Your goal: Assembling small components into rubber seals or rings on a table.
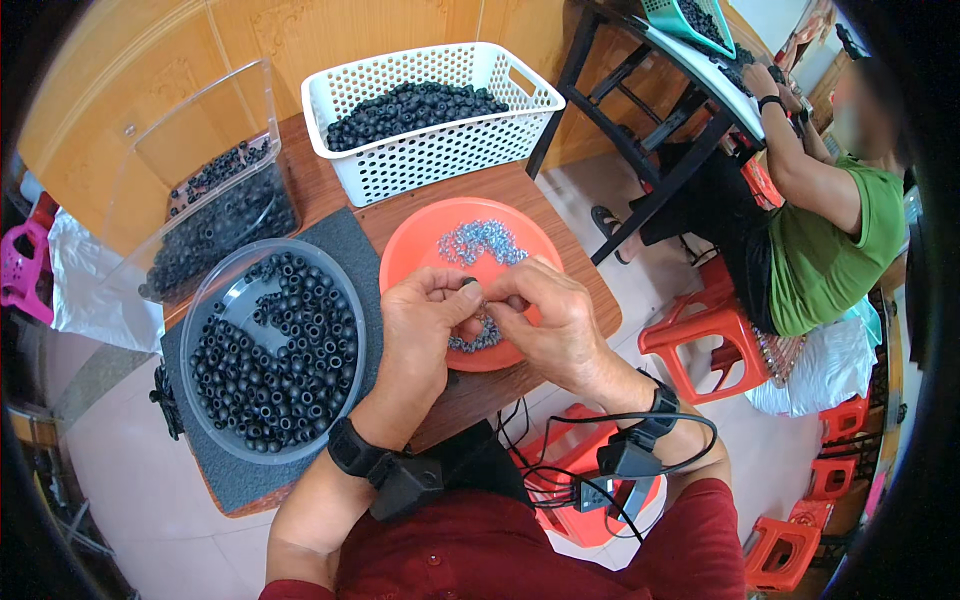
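Observation:
Both my hands meet over the near part of an orange round tray (408,240) on the wooden table. My left hand (422,318) is closed, with a small black ring-like part (468,283) pinched at its thumb and fingertips. Close against it, my right hand (548,318) is closed in a pinch; what its fingertips hold is too small and hidden to make out. Small shiny silvery-blue pieces (480,240) lie in the tray, in a far heap and a nearer one partly behind my hands. Left of my left hand, a round clear tub (357,345) holds many black hollow parts (270,385).
A white perforated basket (440,160) of black parts stands at the back. A clear rectangular bin (205,120) with more is at the left, beside a grey mat (350,235). Cables hang over red stools (570,450). Another person in green (840,250) works at a table on the right.

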`<state>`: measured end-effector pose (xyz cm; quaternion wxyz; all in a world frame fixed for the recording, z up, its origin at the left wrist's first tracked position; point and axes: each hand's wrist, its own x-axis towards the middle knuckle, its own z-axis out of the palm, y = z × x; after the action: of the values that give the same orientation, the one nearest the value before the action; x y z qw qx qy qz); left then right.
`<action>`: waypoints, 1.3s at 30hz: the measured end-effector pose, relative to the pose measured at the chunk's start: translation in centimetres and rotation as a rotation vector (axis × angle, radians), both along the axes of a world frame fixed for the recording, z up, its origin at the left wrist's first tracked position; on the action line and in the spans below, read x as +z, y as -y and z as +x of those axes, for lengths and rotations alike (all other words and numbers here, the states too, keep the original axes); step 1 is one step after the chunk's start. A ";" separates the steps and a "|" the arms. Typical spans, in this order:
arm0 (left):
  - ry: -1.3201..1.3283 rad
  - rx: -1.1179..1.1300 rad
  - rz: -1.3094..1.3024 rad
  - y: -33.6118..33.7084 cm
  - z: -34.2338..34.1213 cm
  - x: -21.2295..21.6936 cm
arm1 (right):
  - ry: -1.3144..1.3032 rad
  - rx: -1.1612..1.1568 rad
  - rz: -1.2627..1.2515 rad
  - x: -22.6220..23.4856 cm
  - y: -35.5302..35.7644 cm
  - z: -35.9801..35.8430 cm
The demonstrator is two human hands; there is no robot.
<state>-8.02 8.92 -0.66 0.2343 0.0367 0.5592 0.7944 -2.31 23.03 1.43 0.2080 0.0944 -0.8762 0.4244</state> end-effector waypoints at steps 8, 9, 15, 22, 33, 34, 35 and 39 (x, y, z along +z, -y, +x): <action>-0.119 0.076 0.011 -0.7 0.2 0.3 | -0.090 0.012 -0.037 -0.8 -0.4 -0.4; -0.105 0.076 0.003 -0.7 0.1 0.5 | -0.050 0.008 -0.094 -0.8 -0.5 -0.4; 0.060 0.058 0.065 -0.1 -0.7 0.7 | 0.164 -0.030 -0.412 -0.1 -0.3 0.0; 0.112 0.035 0.124 0.0 -0.6 0.8 | 0.343 0.015 -0.700 0.1 -0.9 0.0; 0.098 -0.019 0.076 0.1 -0.7 0.2 | 0.434 0.043 -0.946 0.1 -1.4 -0.5; 0.079 -0.030 0.046 0.0 -0.6 0.1 | 0.460 0.023 -0.979 0.2 -1.5 -0.6; 0.080 -0.030 0.046 0.0 -0.4 0.3 | 0.461 0.023 -0.980 0.1 -1.6 -0.7; -0.225 -0.103 -0.053 0.1 0.5 0.5 | 0.510 0.026 -1.086 -0.5 -2.1 -0.8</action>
<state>-7.55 8.87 -0.17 0.2117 0.1479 0.6001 0.7571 -3.15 25.10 0.95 0.0044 -0.1193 -0.5550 0.8232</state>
